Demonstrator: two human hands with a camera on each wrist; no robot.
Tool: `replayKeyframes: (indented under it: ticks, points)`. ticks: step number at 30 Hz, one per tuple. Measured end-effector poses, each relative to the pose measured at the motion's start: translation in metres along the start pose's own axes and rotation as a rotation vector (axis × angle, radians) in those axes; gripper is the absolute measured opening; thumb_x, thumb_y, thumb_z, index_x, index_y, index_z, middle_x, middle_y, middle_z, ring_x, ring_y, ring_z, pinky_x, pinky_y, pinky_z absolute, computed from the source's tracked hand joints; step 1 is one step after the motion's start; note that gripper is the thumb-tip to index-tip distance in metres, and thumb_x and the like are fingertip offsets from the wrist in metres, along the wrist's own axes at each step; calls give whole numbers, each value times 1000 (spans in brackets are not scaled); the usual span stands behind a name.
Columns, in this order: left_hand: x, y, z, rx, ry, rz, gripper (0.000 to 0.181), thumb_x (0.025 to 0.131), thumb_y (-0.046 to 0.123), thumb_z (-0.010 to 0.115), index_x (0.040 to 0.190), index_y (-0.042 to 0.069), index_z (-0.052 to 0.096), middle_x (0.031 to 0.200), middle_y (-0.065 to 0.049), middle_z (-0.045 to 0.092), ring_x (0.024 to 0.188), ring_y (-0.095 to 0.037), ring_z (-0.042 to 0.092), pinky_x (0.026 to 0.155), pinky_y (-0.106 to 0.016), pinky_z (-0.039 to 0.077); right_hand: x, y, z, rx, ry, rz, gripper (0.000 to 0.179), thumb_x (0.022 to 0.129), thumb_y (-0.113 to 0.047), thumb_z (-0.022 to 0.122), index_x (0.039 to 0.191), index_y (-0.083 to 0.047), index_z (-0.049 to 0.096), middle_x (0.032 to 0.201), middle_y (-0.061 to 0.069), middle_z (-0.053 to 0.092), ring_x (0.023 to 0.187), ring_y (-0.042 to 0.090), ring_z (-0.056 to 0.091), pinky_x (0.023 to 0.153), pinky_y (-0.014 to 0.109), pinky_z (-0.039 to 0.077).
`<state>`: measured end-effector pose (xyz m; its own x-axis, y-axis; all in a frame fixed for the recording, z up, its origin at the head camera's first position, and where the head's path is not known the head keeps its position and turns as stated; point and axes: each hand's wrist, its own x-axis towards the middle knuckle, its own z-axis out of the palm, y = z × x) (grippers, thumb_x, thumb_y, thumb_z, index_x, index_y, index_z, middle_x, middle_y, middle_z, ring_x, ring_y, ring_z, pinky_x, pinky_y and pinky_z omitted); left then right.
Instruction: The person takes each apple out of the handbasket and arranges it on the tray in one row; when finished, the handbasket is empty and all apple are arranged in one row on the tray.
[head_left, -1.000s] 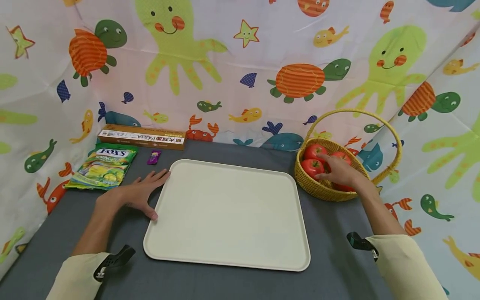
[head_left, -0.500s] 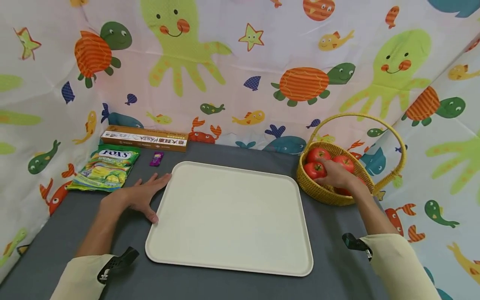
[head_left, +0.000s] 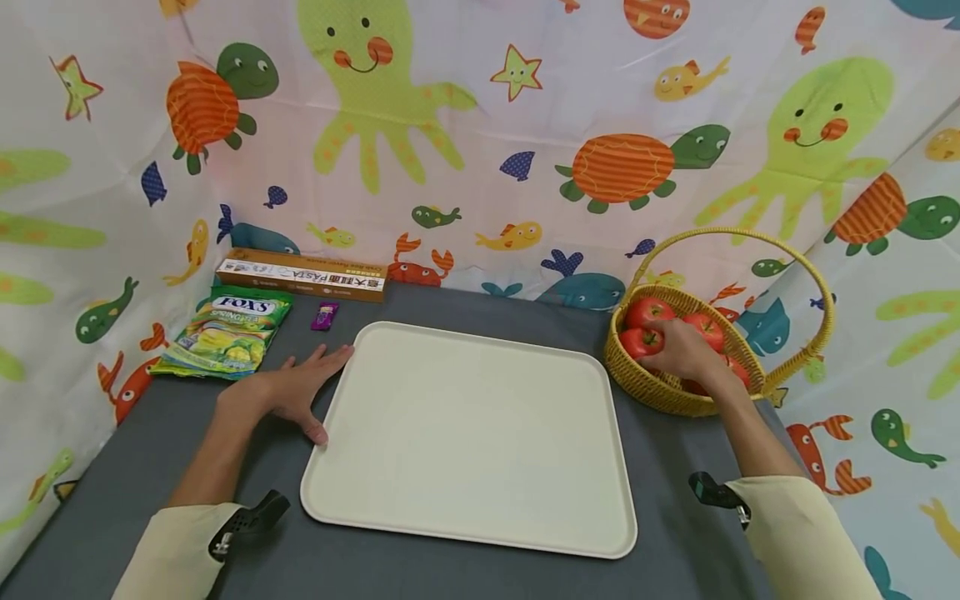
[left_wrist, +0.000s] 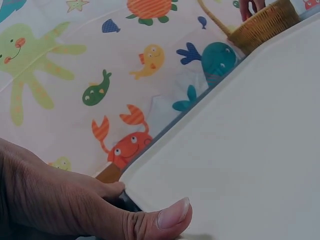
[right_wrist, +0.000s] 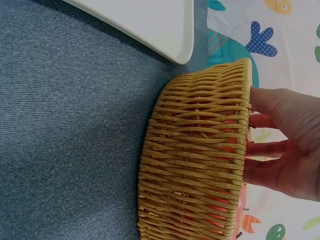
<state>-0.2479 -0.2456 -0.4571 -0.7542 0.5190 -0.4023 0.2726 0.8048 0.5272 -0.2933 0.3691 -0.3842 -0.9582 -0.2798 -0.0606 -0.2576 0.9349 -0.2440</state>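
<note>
The right hand (head_left: 682, 354) is lowered into a round yellow wicker basket (head_left: 660, 393) with a tall arched handle. Its thumb and fingers reach down inside the rim, against a glossy, round red fruit (head_left: 636, 342) at the basket's left side; whether they pinch it cannot be told, as the fingertips are hidden. More red fruit lies about the hand in the basket. The left hand (head_left: 292, 396) is spread, with thumb and fingertips touching the left edge of a cream rectangular tray (head_left: 472, 442) with rounded corners. The tray lies between this hand and the basket, which is well apart from it.

The basket stands near the far right corner of the dark grey table (head_left: 465, 575). Toward the far left corner lie a green-and-yellow plastic FOX'S bag (head_left: 228, 329) and, along the far edge, a long brown cardboard PASTA box (head_left: 300, 275). A small purple wrapped packet (head_left: 325, 317) lies between bag and tray.
</note>
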Motion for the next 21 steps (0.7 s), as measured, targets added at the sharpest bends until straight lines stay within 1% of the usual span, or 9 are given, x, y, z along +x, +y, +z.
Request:
replayKeyframes:
  ticks: [4,6,8,10,12,15,18,19,21]
  points:
    - [10,-16,7,21,12,-26,159,49,74,91,169,17,2,178,-18,4,163,-49,-6,122,-82,-3,-2,1,-1,1,18,16,71,84,-27,87,139,10,60,118,31,70,97,39,64,87,58,60]
    - [13,-18,9,31,16,-23,159,49,75,90,169,17,3,176,-23,5,161,-53,-4,120,-84,-2,-3,0,-3,10,23,26,71,84,-28,87,139,9,60,114,29,71,95,37,64,82,52,61]
    - [14,-18,10,26,14,-43,158,50,73,91,169,18,3,176,-24,4,161,-53,-4,121,-83,-2,-5,-1,-6,19,25,33,72,84,-29,87,139,8,61,108,27,72,91,34,63,75,43,60]
    - [12,-15,10,20,11,-57,157,50,73,91,168,18,4,175,-26,4,161,-54,-3,121,-82,-1,-7,-4,-10,23,27,45,73,84,-32,88,139,8,61,105,25,72,89,33,62,70,35,57]
    - [8,-10,9,10,7,-53,156,51,73,91,168,16,5,175,-27,3,161,-54,-4,121,-82,-1,-9,-7,-15,29,27,61,75,84,-34,88,139,9,60,104,25,71,90,34,62,67,31,55]
    - [-2,5,2,-9,-10,-48,152,56,68,93,166,11,5,174,-28,1,160,-54,-7,121,-82,-4,-12,-14,-24,33,34,97,78,85,-35,87,143,8,57,110,27,67,97,36,60,66,32,58]
    - [-8,16,-3,-12,-23,-45,146,61,60,95,165,8,5,174,-29,-1,159,-55,-9,121,-82,-5,-15,-23,-31,45,54,117,80,85,-35,86,146,6,54,115,27,64,101,38,57,68,34,59]
    - [-9,19,-5,-15,-29,-42,146,62,57,95,165,7,5,174,-30,-2,159,-56,-10,121,-82,-5,-16,-26,-33,48,62,121,80,85,-35,86,147,5,54,116,27,63,103,38,56,68,36,60]
    - [-9,18,-5,-6,-27,-32,145,62,57,95,164,6,6,174,-29,-1,159,-57,-9,120,-83,-4,-19,-29,-35,51,83,112,79,85,-35,87,145,5,55,120,28,60,107,41,54,71,40,61]
